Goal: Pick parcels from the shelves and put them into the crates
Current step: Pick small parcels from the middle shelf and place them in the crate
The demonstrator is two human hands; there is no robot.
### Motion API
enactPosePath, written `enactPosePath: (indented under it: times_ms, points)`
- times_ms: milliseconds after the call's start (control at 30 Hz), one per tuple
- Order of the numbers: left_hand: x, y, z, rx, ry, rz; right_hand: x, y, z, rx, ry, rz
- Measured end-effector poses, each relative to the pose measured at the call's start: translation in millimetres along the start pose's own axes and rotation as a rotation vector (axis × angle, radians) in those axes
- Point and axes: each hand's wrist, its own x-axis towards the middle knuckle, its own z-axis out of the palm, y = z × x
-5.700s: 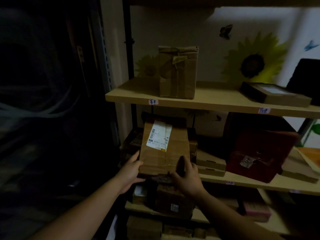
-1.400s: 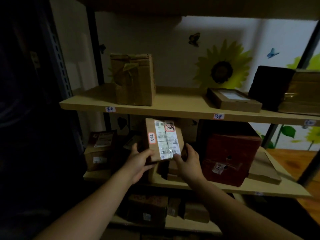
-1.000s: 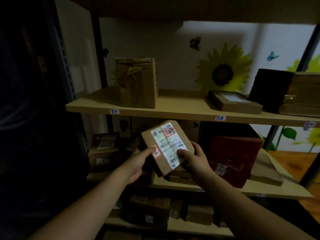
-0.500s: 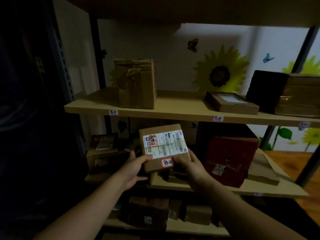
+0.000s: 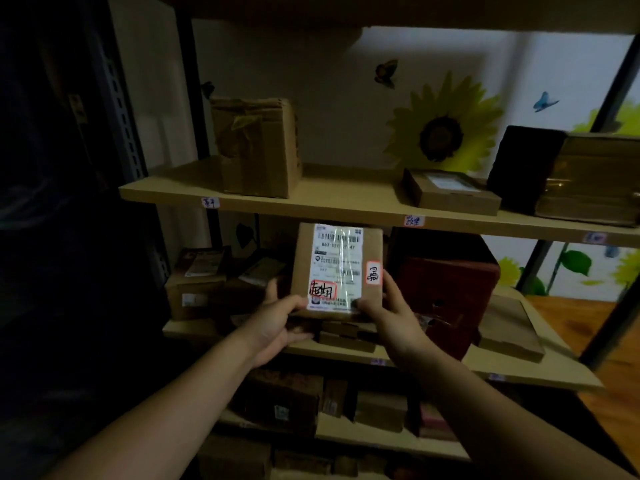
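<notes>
The small brown cardboard parcel is in the air, upright, label face to camera, in front of the middle shelf opening, just under the tan upper shelf board. Both hands grasp its bottom corners.
- left hand: on the lower left corner, thumb across the front, fingers going behind.
- right hand: on the lower right corner, thumb on the front edge, fingers up the right side.

Parcel face: white shipping label with a barcode on top, under glossy clear tape. A red-bordered handwritten sticker sits on the label's lower left. A second red-bordered sticker sits on bare cardboard right of the label.

Directly below: low flat cardboard boxes on the tan middle shelf board. Whether they touch the parcel cannot be told. A dark red box stands just beside the right hand, and a flat cardboard piece lies further right. Labelled brown boxes stand to the left.

Upper shelf board: tall taped cardboard box at left, then a flat brown box with a white label, a black box and a tape-wrapped brown box right against it. Small white tags are on the board's front edge.

Lower shelf: dim brown boxes. Back wall: yellow sunflower decal and butterfly decals. A dark perforated metal upright is at left.
</notes>
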Motion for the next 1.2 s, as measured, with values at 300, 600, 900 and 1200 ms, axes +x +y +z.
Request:
enactPosePath:
  times_ms: [300,600,900,1200]
  points:
    - [-50,-9,43,0.146,0.05,0.222,-73,-20,-41,-0.038,0.075,-0.137]
    - [-140,-1,71,0.141,-0.227,0.358,-192,-52,-46,-0.092,0.185,-0.285]
    - [-207,-43,147,0.119,-0.367,0.27,-310,-56,-99,-0.193,0.382,-0.331]
    - [-274,-153,316,0.17,-0.475,0.118,-463,-40,-248,-0.232,0.512,-0.216]
